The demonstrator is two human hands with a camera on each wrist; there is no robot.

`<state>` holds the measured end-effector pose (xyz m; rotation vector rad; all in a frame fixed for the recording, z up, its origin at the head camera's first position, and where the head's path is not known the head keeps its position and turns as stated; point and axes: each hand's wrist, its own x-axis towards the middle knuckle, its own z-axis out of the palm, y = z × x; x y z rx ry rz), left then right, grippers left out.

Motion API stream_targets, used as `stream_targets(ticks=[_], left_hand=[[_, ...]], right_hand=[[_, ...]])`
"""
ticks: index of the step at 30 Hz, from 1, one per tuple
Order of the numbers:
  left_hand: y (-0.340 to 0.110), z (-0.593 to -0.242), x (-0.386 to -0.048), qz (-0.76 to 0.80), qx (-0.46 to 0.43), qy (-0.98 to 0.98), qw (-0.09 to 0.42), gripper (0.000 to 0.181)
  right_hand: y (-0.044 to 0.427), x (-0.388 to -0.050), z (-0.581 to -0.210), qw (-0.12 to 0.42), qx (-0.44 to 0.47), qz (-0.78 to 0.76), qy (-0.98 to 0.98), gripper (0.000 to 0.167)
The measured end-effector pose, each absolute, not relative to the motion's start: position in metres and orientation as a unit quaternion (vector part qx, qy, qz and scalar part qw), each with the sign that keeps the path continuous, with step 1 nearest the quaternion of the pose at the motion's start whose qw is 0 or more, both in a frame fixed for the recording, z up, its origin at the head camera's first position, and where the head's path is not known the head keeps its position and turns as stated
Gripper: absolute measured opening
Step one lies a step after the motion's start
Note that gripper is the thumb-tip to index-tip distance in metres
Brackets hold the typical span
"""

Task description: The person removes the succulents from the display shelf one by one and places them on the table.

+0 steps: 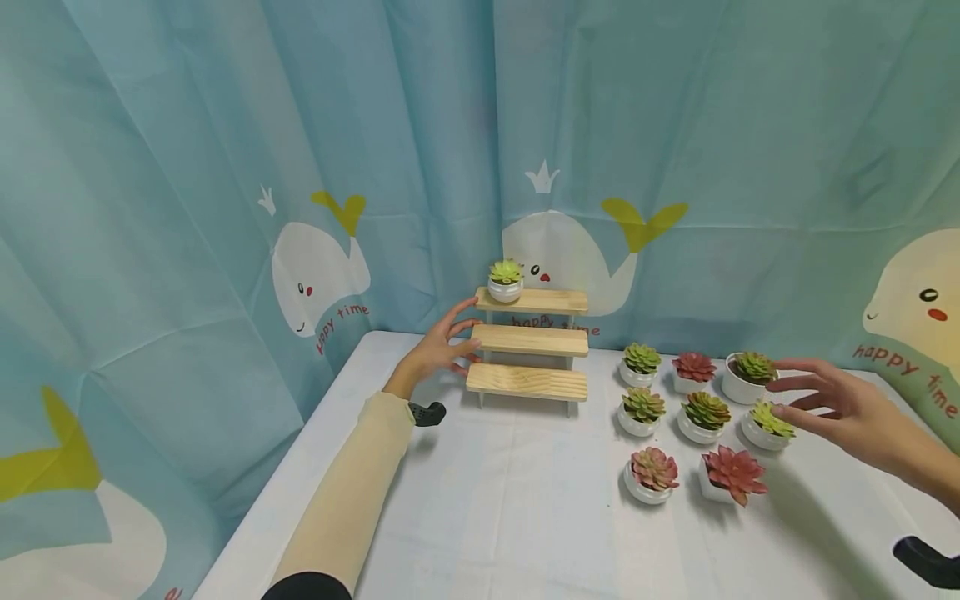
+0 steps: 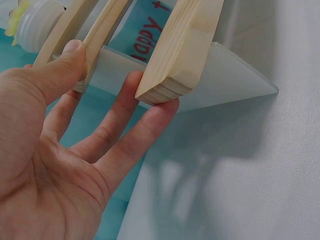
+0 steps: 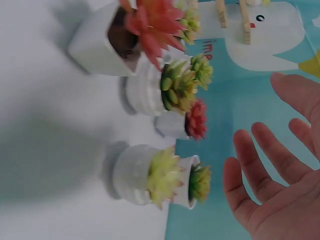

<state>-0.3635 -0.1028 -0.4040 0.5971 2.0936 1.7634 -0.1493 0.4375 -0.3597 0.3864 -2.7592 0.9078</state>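
Observation:
A three-tier wooden display stand (image 1: 529, 339) stands at the back of the table, with a light-green succulent in a white pot (image 1: 506, 282) on the left of its top tier. My left hand (image 1: 437, 348) touches the stand's left side, fingers spread. In the left wrist view, fingertips (image 2: 164, 111) touch the end of a wooden board (image 2: 175, 55), and the thumb lies against another board. To the right, my right hand (image 1: 847, 408) hovers with loose fingers by the green succulent in a round white pot (image 1: 744, 382) and the yellow-green potted succulent (image 1: 768, 427), holding nothing.
Several more potted succulents stand in rows right of the stand, including a red one (image 1: 733, 475) in front, a pink one (image 1: 652, 471) and a green one (image 1: 642, 360) at the back. A blue whale-print curtain (image 1: 712, 108) hangs behind the white tabletop (image 1: 525, 517).

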Motion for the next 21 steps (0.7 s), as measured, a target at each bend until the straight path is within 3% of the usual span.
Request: stream_targets(ticks=[21], left_hand=[[-0.103,-0.404,-0.363,0.623,0.214,0.733,0.168,0.075]], right_hand=[[0.395,-0.203,-0.306,0.072,0.141,0.380,-0.911,0.049]])
